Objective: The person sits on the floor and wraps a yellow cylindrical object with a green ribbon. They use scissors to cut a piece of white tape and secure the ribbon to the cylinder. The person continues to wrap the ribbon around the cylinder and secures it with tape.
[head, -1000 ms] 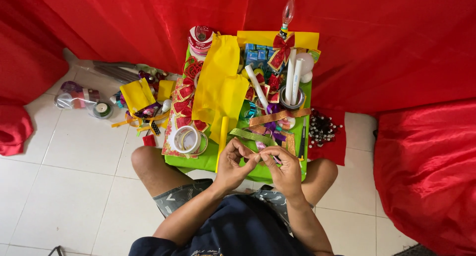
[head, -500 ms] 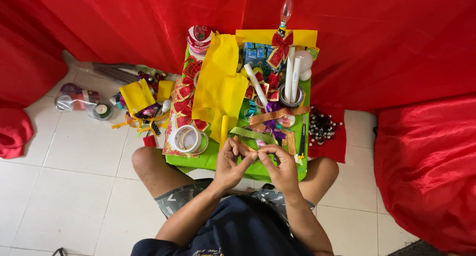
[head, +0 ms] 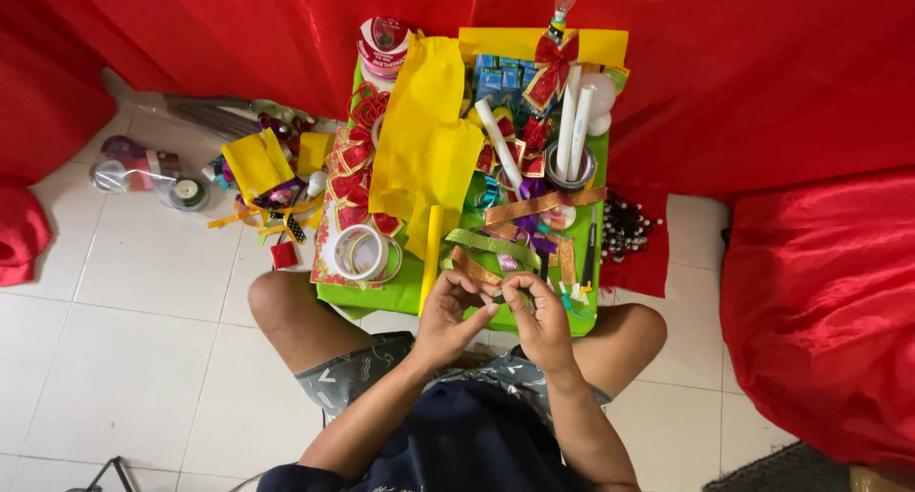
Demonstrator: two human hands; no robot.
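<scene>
Both hands meet at the near edge of a green surface (head: pixel 381 297), held over the person's lap. The left hand (head: pixel 446 316) and the right hand (head: pixel 540 320) pinch a small piece of green ribbon (head: pixel 499 293) between thumbs and fingertips, each grip narrow and closed on it; the piece is so small that its exact shape is hard to make out. It sits just above the surface's front rim, between the two hands.

Just beyond the fingers lies a longer green ribbon strip (head: pixel 491 246), with a copper glitter ribbon (head: pixel 538 206) crossing behind it. A yellow stick (head: pixel 431 254) lies upright beside the left hand, and rolls of clear tape (head: pixel 357 254) rest near the left front corner. A large yellow sheet (head: pixel 424 139) drapes across the middle. Small blue packages (head: pixel 500 77) stand in a row at the far side, next to a red bow (head: pixel 550 68). A round red-and-white spool (head: pixel 383 46) sits at the far left corner. White tubes (head: pixel 572 130) stand in a round tin. On the tiled floor (head: pixel 124 339), at left, lie folded yellow sheets (head: pixel 255 163) and a clear bag of spools (head: pixel 143 168). Red cloth (head: pixel 762 82) hangs behind.
</scene>
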